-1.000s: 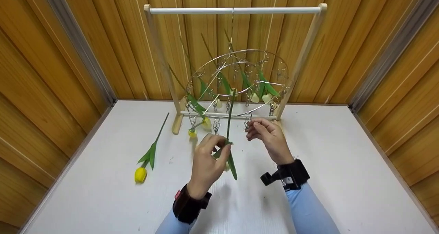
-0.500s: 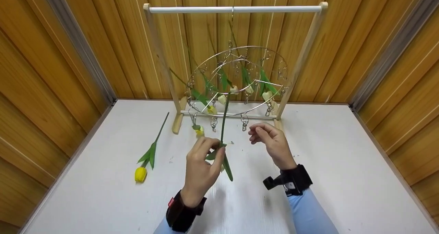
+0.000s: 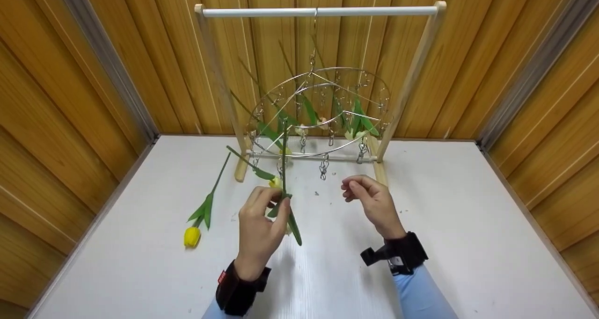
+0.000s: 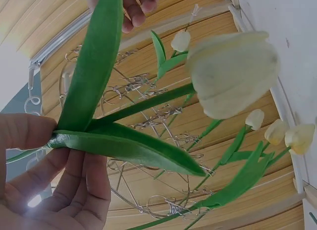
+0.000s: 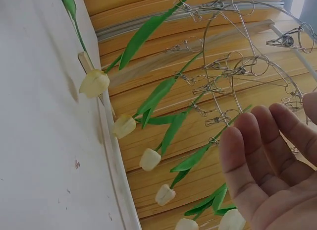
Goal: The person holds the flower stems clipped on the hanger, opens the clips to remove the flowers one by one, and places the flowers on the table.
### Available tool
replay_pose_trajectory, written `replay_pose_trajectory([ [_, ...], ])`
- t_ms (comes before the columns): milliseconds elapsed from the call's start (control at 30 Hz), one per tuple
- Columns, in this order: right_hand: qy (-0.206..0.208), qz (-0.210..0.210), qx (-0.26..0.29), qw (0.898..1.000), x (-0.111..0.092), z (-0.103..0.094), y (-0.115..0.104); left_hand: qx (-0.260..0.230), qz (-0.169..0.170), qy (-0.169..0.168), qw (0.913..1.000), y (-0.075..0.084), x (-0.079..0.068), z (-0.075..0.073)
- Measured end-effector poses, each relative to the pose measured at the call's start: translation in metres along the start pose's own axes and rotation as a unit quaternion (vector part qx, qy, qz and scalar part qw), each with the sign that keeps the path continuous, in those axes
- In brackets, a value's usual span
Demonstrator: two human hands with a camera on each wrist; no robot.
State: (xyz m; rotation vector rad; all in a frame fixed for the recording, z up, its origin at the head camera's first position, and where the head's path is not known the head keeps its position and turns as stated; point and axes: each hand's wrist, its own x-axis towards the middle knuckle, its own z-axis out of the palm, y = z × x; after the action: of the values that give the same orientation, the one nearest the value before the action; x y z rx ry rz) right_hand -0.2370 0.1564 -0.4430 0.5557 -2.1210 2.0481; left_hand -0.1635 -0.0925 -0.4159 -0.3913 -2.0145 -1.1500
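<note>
Presently, left hand (image 3: 259,223) pinches green-leaved white tulip (image 4: 233,74) by its stem (image 3: 284,164), right hand (image 3: 373,204) loosely curled, empty; swinging silver wire clips (image 3: 323,169) could snag that stem.

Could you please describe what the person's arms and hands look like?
The left hand and right hand are bare. Light blue sleeves meet a black left wristband with a red tag and a black right wristband with a jutting black piece.
</note>
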Motion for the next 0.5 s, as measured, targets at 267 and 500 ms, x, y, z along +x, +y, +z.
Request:
replay_pose_trajectory([
  [267,0.002,-0.003,0.002,1.000,-0.003,0.000,0.006,-0.006,-0.030,0.010,0.9995,-0.016,0.000,-0.001],
  [500,-0.010,0.002,-0.006,1.000,-0.005,-0.001,0.010,0.009,-0.058,0.022,0.9980,-0.023,0.001,-0.005],
])
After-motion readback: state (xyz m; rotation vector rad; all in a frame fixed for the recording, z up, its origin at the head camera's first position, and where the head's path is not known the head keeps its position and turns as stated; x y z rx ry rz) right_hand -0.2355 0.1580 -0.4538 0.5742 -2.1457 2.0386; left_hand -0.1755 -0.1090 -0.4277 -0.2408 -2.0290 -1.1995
